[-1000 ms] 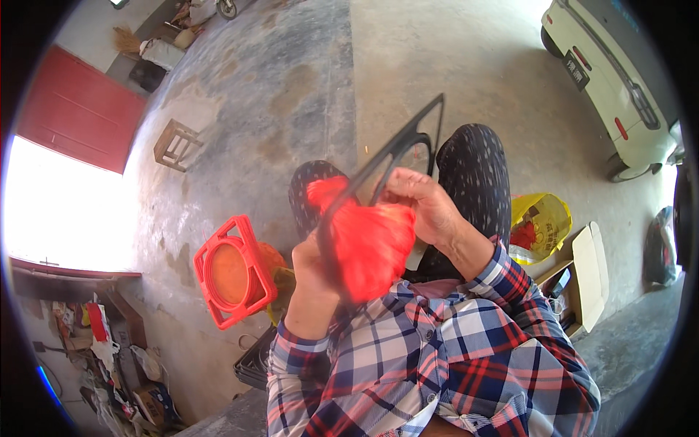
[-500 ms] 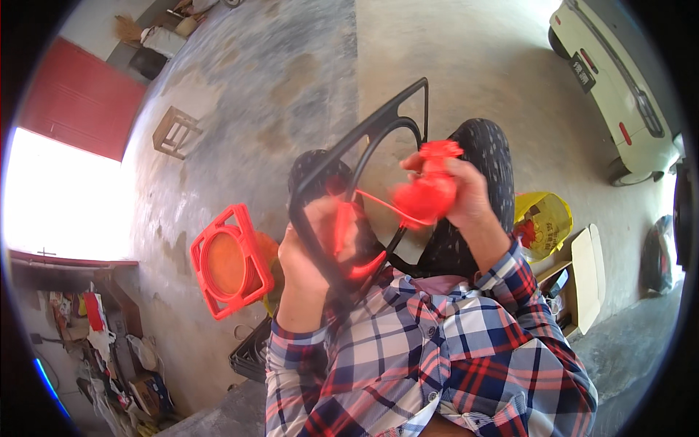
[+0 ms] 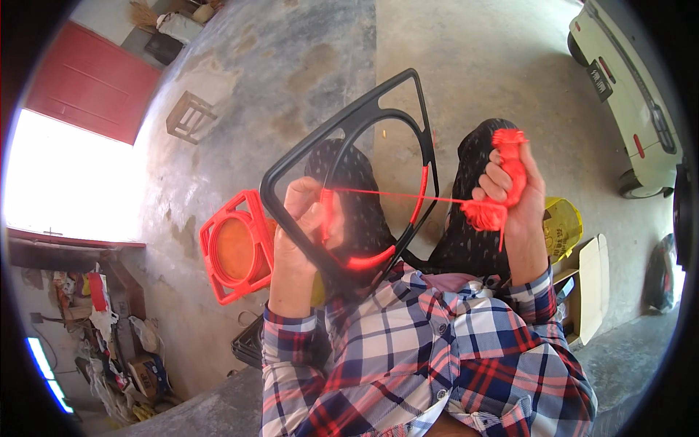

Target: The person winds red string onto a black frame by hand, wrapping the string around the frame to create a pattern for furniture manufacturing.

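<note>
My left hand [image 3: 309, 211] is closed round the left side of a black plastic frame [image 3: 373, 111] with a large round opening, held tilted above my lap. Red cord is wound in tight bands on parts of the round ring, one band [image 3: 373, 260] at its lower edge and another [image 3: 421, 193] on its right. Next to my left fingers a further red winding shows. From there a thin red cord [image 3: 400, 195] runs taut across the opening to a bundled hank of red cord [image 3: 514, 178]. My right hand [image 3: 526, 193] grips that hank over my right knee.
A red frame with a round orange centre [image 3: 240, 290] stands at my left. To my right are a yellow bag [image 3: 564, 229] and an open cardboard box [image 3: 593, 291]. A wooden stool [image 3: 191, 116] stands farther off left; a pale vehicle [image 3: 626, 87] is at far right.
My right hand has moved right, away from the frame, with the cord hank, and the cord has drawn straight. The black frame has shifted slightly left in my left hand.
</note>
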{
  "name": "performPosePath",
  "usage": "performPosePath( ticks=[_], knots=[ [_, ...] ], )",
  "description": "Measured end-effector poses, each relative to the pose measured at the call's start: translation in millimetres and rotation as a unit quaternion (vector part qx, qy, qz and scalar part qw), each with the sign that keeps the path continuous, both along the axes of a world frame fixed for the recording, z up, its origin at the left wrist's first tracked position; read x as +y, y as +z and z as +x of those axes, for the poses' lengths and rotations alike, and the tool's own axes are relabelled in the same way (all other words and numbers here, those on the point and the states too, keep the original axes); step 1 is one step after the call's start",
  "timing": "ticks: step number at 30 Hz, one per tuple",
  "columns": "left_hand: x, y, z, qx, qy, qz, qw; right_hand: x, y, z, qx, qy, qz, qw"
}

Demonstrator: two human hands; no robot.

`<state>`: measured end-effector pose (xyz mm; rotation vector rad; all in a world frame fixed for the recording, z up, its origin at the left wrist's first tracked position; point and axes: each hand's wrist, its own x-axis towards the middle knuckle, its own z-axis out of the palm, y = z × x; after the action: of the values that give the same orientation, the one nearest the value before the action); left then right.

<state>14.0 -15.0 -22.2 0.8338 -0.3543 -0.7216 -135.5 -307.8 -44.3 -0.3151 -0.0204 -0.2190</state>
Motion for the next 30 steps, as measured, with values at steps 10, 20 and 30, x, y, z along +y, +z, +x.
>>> performPosePath(
  ticks=[10, 20, 30],
  knots=[
    [-27.3, 11.8, -19.9, 0.103, -0.011, -0.009, 0.995, 66.5, 39.5, 30.1, 0.053, 0.094, -0.289, 0.951],
    [-44.6, 14.4, -35.2, 0.158, -0.081, -0.101, 0.979, 69.2, -1.8, 55.5, 0.063, 0.108, -0.147, 0.981],
    [-43.7, 20.0, -46.4, 0.11, -0.039, 0.056, 0.992, 62.8, -18.9, 61.8, 0.064, -0.009, -0.103, 0.993]
  ],
)
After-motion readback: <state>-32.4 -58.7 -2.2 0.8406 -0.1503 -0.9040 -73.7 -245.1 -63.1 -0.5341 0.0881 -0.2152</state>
